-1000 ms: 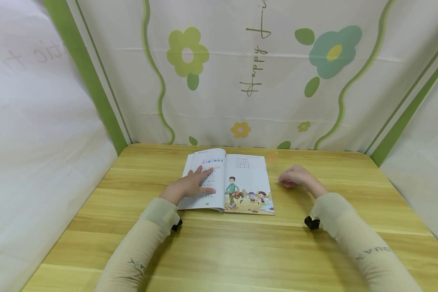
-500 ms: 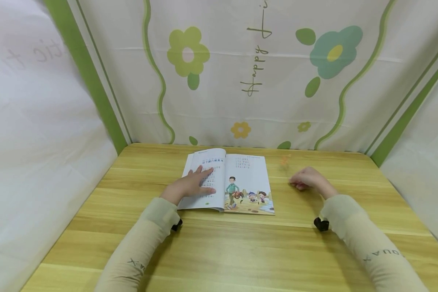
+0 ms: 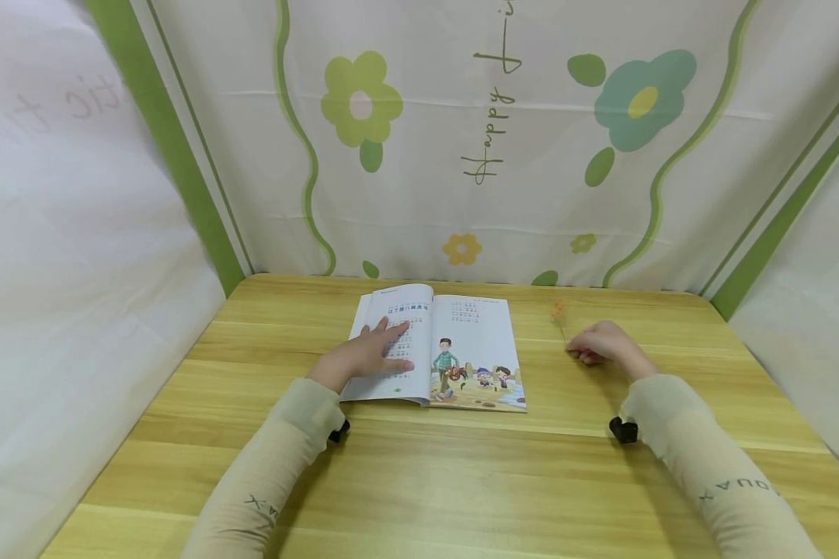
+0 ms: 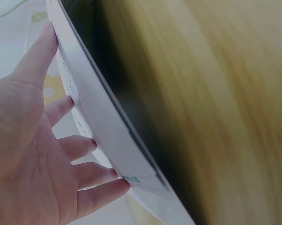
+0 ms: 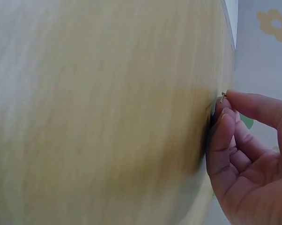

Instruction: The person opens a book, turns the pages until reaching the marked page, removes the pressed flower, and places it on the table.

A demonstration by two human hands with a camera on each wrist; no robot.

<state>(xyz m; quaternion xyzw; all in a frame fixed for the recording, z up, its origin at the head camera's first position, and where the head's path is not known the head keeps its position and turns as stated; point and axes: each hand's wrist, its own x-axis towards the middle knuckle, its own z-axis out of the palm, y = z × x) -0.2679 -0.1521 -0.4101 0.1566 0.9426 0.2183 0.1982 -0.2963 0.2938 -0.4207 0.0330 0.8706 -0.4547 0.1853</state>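
Note:
An open picture book [image 3: 477,335] lies on the wooden table, a boy with a rooster drawn on its right page. My left hand [image 3: 356,357] rests on the left page with its fingers spread; in the left wrist view the fingertips [image 4: 87,144] touch the paper. To the right of the book, my right hand [image 3: 604,343] pinches the thin stem of a small orange flower sprig [image 3: 558,312] between thumb and forefinger. The sprig's head points toward the back of the table. In the right wrist view only the stem's end [image 5: 222,97] shows at the fingertips.
The wooden table [image 3: 447,481] runs up to a white curtain [image 3: 419,178] printed with flowers at the back. More white cloth hangs along the left [image 3: 91,256] and right [image 3: 811,233] sides.
My right hand has moved right, away from the book, with the flower sprig in its fingers. The left hand and the book have stayed in place.

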